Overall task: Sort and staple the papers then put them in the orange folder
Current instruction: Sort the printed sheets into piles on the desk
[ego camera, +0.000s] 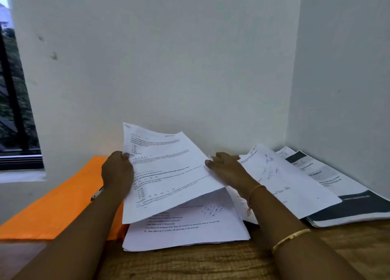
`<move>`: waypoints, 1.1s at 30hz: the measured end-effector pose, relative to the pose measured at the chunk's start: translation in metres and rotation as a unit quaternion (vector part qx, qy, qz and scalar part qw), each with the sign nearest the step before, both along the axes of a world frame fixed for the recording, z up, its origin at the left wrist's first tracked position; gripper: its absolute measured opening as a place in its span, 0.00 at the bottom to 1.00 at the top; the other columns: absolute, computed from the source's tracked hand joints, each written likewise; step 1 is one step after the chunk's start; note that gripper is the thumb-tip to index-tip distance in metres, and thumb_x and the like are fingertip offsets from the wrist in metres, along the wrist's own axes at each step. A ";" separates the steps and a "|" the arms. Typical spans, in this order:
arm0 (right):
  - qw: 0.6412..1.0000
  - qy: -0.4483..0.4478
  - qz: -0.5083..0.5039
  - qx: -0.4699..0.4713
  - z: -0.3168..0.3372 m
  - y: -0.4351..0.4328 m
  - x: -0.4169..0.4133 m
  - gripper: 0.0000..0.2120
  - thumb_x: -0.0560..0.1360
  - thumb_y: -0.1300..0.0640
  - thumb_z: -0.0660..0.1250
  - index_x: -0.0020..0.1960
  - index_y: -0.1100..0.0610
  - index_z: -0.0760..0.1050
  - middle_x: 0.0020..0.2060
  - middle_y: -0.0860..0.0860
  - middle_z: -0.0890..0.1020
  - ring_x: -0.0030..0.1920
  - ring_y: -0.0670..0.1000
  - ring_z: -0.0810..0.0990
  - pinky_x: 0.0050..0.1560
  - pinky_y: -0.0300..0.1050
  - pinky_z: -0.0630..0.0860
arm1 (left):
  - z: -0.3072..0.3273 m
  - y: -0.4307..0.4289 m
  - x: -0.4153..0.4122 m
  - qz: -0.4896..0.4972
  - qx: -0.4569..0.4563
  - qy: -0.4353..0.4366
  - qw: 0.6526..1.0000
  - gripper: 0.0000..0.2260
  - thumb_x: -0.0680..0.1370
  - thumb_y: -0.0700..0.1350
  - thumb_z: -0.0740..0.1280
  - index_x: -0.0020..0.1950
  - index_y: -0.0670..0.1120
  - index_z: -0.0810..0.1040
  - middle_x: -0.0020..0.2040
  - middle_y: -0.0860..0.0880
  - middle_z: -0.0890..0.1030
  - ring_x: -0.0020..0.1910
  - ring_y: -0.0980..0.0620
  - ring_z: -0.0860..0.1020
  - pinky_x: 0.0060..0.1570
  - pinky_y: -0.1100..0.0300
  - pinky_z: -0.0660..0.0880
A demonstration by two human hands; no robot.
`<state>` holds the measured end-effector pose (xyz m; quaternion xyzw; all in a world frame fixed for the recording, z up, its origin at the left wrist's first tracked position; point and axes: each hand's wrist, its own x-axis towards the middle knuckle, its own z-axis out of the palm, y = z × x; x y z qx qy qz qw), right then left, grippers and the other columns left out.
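At the far left the orange folder lies flat on the wooden surface, clear of the sorting area and with no papers in it that I can see. A small white and black object on it, half hidden by the forearm, is too unclear to name. The left hand grips the left edge of a printed question sheet, thumb on the front and fingers curled behind. It tilts the sheet up off the centre stack, probably so the page can be read and matched to its set. The right hand sits at the sheet's right edge with its fingers loosely bent; whether they pinch the paper or only steady it I cannot tell. Further right, a fanned pile of loose pages overlaps a booklet with dark bands in the corner, seemingly put aside as separate sets. Nothing looks stapled, so sorting appears to be the step in hand.
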<state>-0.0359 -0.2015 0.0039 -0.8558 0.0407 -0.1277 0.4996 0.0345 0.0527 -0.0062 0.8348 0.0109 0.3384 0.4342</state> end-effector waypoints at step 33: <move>0.925 0.154 -0.178 -0.300 0.013 -0.163 -0.069 0.19 0.77 0.66 0.55 0.68 0.62 0.69 0.68 0.57 0.71 0.67 0.57 0.69 0.62 0.41 0.64 | -0.006 -0.047 -0.025 -0.030 0.391 0.214 0.895 0.11 0.78 0.47 0.63 0.59 0.45 0.72 0.57 0.47 0.76 0.56 0.48 0.74 0.50 0.59 0.68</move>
